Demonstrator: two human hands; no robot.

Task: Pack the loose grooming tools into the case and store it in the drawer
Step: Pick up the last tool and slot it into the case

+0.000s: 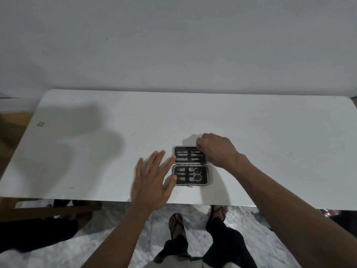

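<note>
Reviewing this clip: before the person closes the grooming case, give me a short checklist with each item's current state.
1. Case lies fully open on the table: ok.
2. Scissors seated in the near half: ok.
3. No loose tools on the table: ok.
4. Right hand at the far half's corner, whether a tool is pinched: cannot tell.
5. Left hand flat, holding nothing, fingertips at the case's left edge: ok.
6. Drawer for storing: not in view, cannot tell.
</note>
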